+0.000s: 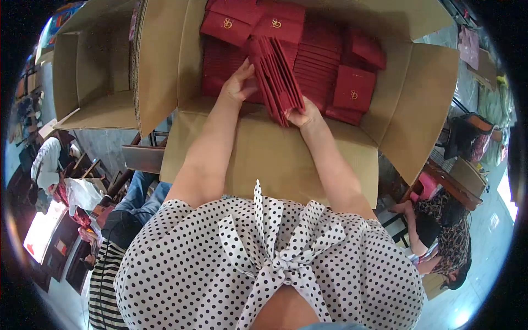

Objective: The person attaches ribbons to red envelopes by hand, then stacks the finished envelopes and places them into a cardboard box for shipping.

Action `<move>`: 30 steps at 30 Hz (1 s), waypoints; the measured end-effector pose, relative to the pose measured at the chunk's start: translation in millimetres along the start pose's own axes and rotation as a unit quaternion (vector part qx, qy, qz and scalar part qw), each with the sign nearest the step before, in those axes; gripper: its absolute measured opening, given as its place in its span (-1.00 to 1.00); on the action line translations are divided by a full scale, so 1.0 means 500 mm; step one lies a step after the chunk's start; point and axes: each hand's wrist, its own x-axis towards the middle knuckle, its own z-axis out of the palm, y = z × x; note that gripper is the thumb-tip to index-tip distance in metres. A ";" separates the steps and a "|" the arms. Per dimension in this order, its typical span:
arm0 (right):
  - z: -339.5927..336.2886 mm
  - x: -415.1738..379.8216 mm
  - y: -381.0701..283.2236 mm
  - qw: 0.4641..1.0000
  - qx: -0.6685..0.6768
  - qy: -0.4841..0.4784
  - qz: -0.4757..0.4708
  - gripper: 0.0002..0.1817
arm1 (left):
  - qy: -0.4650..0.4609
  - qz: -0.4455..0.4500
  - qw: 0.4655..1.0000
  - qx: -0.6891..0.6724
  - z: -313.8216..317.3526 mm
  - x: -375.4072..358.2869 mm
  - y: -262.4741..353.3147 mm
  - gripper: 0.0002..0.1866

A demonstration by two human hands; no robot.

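Observation:
A stack of dark red flat pouches (276, 80), seen edge-on, is held above the open cardboard box (247, 159). My right hand (304, 114) grips its lower right end, fingers partly hidden behind it. At the stack's left side is my left hand (241, 82), thumb up and fingers curved against or just beside it; contact is unclear. Inside the box lie rows of red pouches (316, 60) packed on edge. Several lie flat with a gold logo, one (354, 89) at the right and others (225, 25) at the top left.
Another open cardboard box (99, 71) stands to the left, its flap against the first. A person in striped clothing (104, 280) is at the lower left. Another person in patterned clothing (454, 231) sits at the right, near a wooden table edge (454, 184).

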 end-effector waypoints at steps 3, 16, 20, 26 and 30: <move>-0.001 0.000 0.000 0.999 0.016 -0.014 -0.030 -0.80 | 0.120 0.023 0.989 0.083 0.019 -0.012 -0.008 -0.51; -0.069 -0.033 -0.085 0.962 -0.062 0.070 -0.257 -0.59 | 0.084 0.070 0.970 0.219 0.031 -0.059 0.072 -0.47; -0.101 -0.056 -0.127 0.946 -0.083 0.114 -0.293 -0.55 | 0.177 0.191 0.780 0.569 0.044 -0.058 0.059 -0.56; -0.079 -0.061 -0.091 0.939 -0.107 0.109 -0.308 -0.61 | 0.214 0.244 0.509 0.797 0.076 -0.054 0.020 -0.54; -0.092 -0.060 -0.082 0.941 -0.105 0.126 -0.298 -0.65 | 0.204 0.243 0.496 0.808 0.042 -0.054 0.002 -0.54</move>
